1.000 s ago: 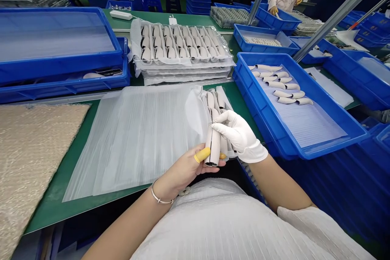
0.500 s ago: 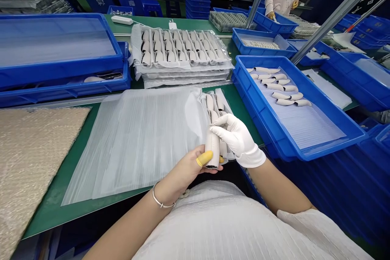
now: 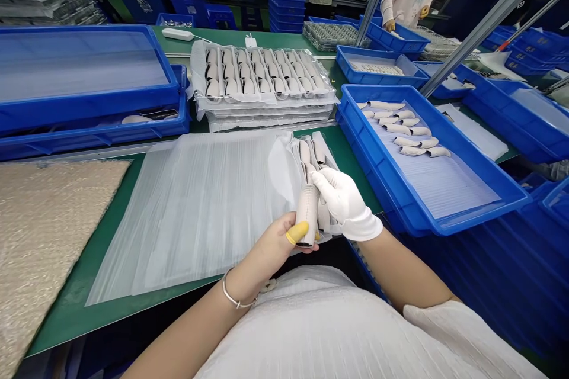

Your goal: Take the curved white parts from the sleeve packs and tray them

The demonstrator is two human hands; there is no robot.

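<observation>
My left hand (image 3: 284, 237), with yellow covers on its thumb and a finger, grips the lower end of a pale stitched tube (image 3: 307, 213). The tube's dark open end points towards me. At the tube's upper end is my right hand (image 3: 340, 198) in a white glove, its thumb and fingers pinched together; whether they hold the tube's edge is hard to make out. Just behind the hands, more pale pieces (image 3: 319, 148) lie in a lined tray, partly hidden by the glove. White translucent sheets (image 3: 213, 207) are spread left of it.
A stack of lined trays (image 3: 267, 109) with rows of pale pieces stands behind. At the right a blue bin (image 3: 444, 222) holds several pieces. Blue bins (image 3: 89, 98) and a beige padded sheet (image 3: 53, 231) are at the left. Two people stand at the back.
My right hand has drawn slightly down along with its fingers off the tube's front to its upper end. The view has shifted slightly.
</observation>
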